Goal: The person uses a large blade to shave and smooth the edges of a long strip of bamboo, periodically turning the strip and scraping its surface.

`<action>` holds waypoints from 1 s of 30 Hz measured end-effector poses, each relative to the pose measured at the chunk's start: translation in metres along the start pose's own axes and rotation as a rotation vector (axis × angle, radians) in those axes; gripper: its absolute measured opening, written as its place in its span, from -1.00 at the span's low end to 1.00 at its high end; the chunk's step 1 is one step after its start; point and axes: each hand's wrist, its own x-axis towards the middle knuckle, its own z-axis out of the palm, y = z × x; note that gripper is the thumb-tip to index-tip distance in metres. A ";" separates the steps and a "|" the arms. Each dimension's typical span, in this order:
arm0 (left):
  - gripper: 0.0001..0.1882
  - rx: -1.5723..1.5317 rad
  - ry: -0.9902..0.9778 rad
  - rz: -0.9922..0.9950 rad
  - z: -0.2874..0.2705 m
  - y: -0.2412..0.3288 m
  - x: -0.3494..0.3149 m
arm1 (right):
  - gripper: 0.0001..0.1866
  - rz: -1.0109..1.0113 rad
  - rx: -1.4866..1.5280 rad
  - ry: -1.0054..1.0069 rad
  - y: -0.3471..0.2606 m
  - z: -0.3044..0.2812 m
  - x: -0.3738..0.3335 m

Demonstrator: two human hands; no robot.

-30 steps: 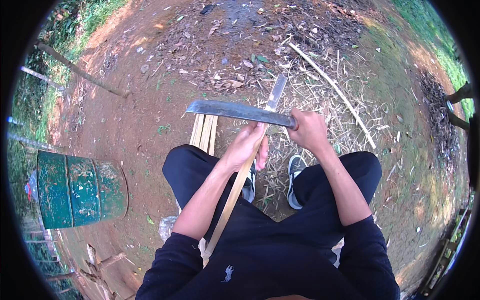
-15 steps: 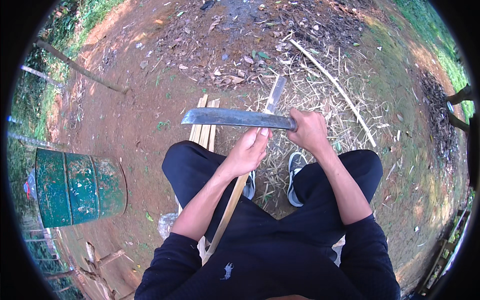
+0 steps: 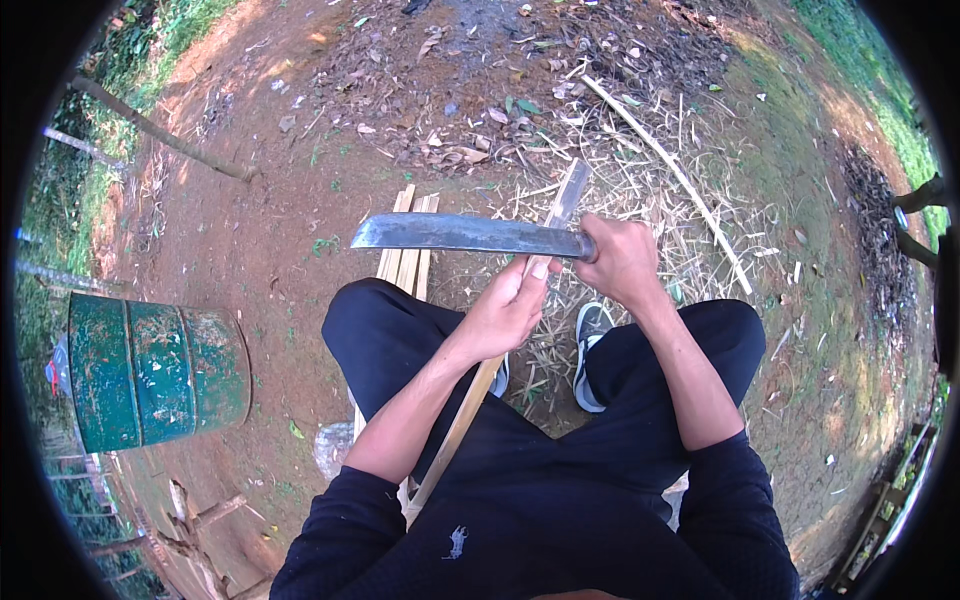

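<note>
My right hand (image 3: 622, 260) is closed round the handle of a machete (image 3: 450, 233). Its broad grey blade points left and lies across a long pale bamboo strip (image 3: 462, 420). Just below the blade, my left hand (image 3: 508, 308) grips that strip, thumb on top. From near my lap the strip slants up between my knees, and its far end, with a darker grey face, sticks out beyond the blade. The blade hides part of the strip, so I cannot tell whether its edge bites into the wood.
Several split strips (image 3: 406, 262) lie beyond my left knee. Shavings (image 3: 640, 210) litter the ground around my shoes, with a long thin stick (image 3: 670, 170) among them. A worn green drum (image 3: 160, 372) stands at the left. Dry leaves (image 3: 470, 155) cover the soil ahead.
The machete has slid slightly left across the strip. My left hand and the strip's far end have shifted a little to the right.
</note>
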 end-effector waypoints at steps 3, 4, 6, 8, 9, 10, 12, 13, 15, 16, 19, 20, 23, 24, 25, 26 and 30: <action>-0.59 0.088 0.012 0.012 -0.003 -0.005 0.000 | -0.82 0.016 -0.011 -0.007 -0.003 0.001 0.000; -0.59 0.131 0.017 0.016 -0.005 -0.008 0.001 | -0.81 0.015 -0.008 -0.016 -0.003 0.001 0.001; -0.59 0.148 0.018 0.035 -0.009 -0.015 0.002 | -0.81 0.002 -0.009 -0.022 -0.002 0.001 0.002; -0.59 0.136 0.009 0.037 -0.009 -0.015 0.002 | -0.80 -0.023 -0.019 -0.020 0.001 0.001 0.002; -0.59 0.115 -0.001 0.030 -0.007 -0.011 0.002 | -0.80 -0.015 0.008 -0.007 0.001 0.002 0.001; -0.59 0.095 -0.010 0.022 -0.005 -0.008 0.001 | -0.80 -0.008 0.035 0.006 0.002 0.003 -0.001; -0.59 0.081 -0.005 0.017 -0.004 -0.007 0.002 | -0.80 -0.008 0.061 0.019 0.003 0.003 0.000; -0.59 0.074 -0.001 0.014 -0.003 -0.006 0.002 | -0.81 -0.009 0.062 0.020 0.003 0.003 -0.001; -0.59 0.075 0.003 0.006 -0.002 -0.003 0.002 | -0.81 -0.014 0.048 0.018 0.003 0.002 -0.002; -0.59 0.076 0.005 0.001 -0.002 -0.002 0.002 | -0.81 -0.020 0.032 0.018 0.003 0.001 -0.002; -0.59 0.030 -0.005 0.005 -0.006 -0.006 0.001 | -0.81 -0.033 0.034 0.006 -0.001 -0.001 -0.001; -0.59 0.034 -0.001 0.003 -0.006 -0.006 0.001 | -0.81 -0.035 0.040 -0.002 -0.002 -0.001 -0.001; -0.60 0.053 0.010 0.012 -0.006 -0.006 0.001 | -0.82 -0.018 0.040 -0.013 -0.003 0.000 -0.001; -0.60 0.065 0.013 0.024 -0.006 -0.007 0.002 | -0.82 -0.009 0.039 -0.021 -0.004 0.000 -0.001; -0.60 0.077 0.017 0.036 -0.006 -0.007 0.002 | -0.82 0.001 0.038 -0.029 -0.004 0.000 -0.002; -0.60 0.096 0.024 0.035 -0.006 -0.007 0.002 | -0.83 0.010 0.039 -0.037 -0.005 0.000 -0.002; -0.62 0.185 0.051 0.066 -0.007 -0.015 0.002 | -0.82 0.020 0.025 -0.045 -0.003 0.007 -0.005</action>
